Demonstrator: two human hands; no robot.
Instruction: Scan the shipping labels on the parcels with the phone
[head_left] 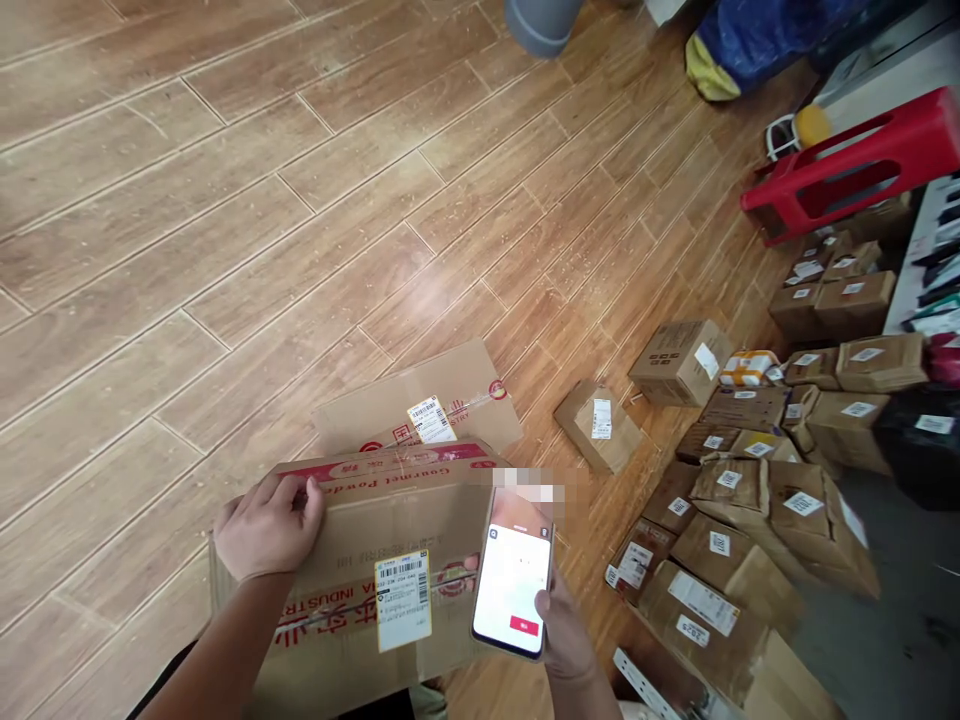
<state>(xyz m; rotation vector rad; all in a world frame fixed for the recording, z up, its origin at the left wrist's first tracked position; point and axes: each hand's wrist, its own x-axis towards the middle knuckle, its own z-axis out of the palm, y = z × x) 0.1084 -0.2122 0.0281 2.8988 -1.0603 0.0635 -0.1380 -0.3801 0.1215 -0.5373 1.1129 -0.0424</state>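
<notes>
A large cardboard box (345, 535) with red and brown lettering is right in front of me, tilted. Its near face carries a white shipping label (403, 600). My left hand (270, 522) grips the upper left edge of this box, fingers curled over it. In my right hand (562, 625) is a smartphone (512, 580), held over the right end of the box with the thumb at the screen's right edge. The screen is mostly white with a red button low down. Just beyond lies another cardboard box (472, 385), also labelled, partly hidden by the near one.
Labelled parcels (731, 485) are piled on the right, with a small box (598, 425) and a larger box (679, 360) standing nearer. A red plastic stool (862, 170) lies on its side at the upper right. A grey bin (541, 25) stands on the wood-look floor (247, 230).
</notes>
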